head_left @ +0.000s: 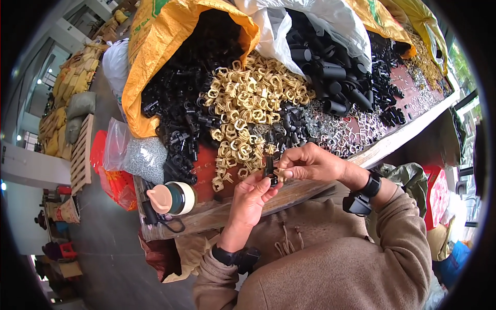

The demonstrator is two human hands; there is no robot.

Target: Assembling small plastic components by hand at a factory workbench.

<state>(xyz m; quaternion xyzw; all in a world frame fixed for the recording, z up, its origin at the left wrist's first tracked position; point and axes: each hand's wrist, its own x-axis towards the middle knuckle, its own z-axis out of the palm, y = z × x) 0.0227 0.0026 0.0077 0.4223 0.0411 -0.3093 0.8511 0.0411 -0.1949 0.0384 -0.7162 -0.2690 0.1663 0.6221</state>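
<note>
My left hand (248, 202) is closed around a small black plastic fitting (268, 166), held upright just above the table's near edge. My right hand (314, 165) pinches a brass-coloured piece (280, 174) against the lower part of that fitting; fingers hide most of it. Just beyond my hands lies a heap of brass-coloured clips (253, 98). To its left, black plastic fittings (181, 121) spill from an orange woven sack (150, 57). Small black caps (293, 124) and silvery metal clips (330, 129) lie to the right of the brass heap.
Black cylinders (336, 77) spill from a white sack (268, 31). A lidded jar (181, 199) stands at the table's near left corner, beside a clear bag of screws (145, 159). The wooden table edge (382, 150) runs up to the right. A pallet (82, 152) stands on the left.
</note>
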